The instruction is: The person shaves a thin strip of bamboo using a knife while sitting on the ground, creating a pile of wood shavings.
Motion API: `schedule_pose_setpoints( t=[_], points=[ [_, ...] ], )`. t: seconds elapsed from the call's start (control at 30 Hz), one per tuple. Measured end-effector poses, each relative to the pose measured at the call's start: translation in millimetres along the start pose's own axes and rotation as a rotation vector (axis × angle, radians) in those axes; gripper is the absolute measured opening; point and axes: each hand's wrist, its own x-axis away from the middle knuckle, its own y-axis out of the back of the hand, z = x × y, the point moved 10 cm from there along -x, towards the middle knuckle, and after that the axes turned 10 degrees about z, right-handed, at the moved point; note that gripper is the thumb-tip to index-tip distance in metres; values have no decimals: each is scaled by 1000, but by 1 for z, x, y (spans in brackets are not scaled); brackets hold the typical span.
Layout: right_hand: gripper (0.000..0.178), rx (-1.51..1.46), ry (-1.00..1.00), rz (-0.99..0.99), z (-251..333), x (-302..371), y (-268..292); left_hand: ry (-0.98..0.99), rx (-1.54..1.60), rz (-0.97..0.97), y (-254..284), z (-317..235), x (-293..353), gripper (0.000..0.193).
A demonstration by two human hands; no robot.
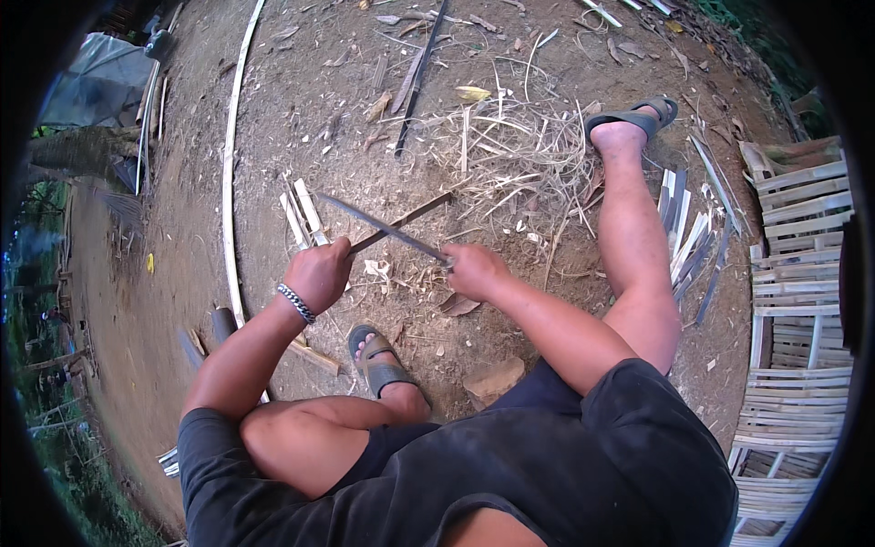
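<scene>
My right hand point(476, 272) is closed round the handle end of a long knife point(351, 210), whose narrow grey blade points up and to the left. In my left hand point(317, 275), which wears a chain bracelet at the wrist, is one end of a dark flat strip point(424, 210), probably split bamboo. That strip slants up to the right, and the blade crosses it in front of my hands; whether they touch I cannot tell. Just beyond my left hand lie pale split pieces point(308, 208) on the ground.
A heap of curly shavings point(524, 159) lies ahead, beside my sandaled right foot point(638, 118). Split strips point(679, 219) are bundled right of that leg. A slatted bamboo bench point(802, 273) stands at far right. One long pale strip point(230, 164) runs along the left. A stone point(492, 378) sits between my legs.
</scene>
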Motion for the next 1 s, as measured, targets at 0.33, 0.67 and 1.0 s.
schedule_pose_setpoints(
  t=[0.33,0.67,1.0],
  points=[
    [35,-123,-247,-278,-124,-26,17,-70,-89,-31,8,-4,-12,13],
    [45,-83,-90,-125,-73,-18,6,-127,-210,-63,11,-24,-1,6],
    [41,-68,-44,-142,-40,-10,-10,-121,-150,-104,1,-5,1,8]
  ],
)
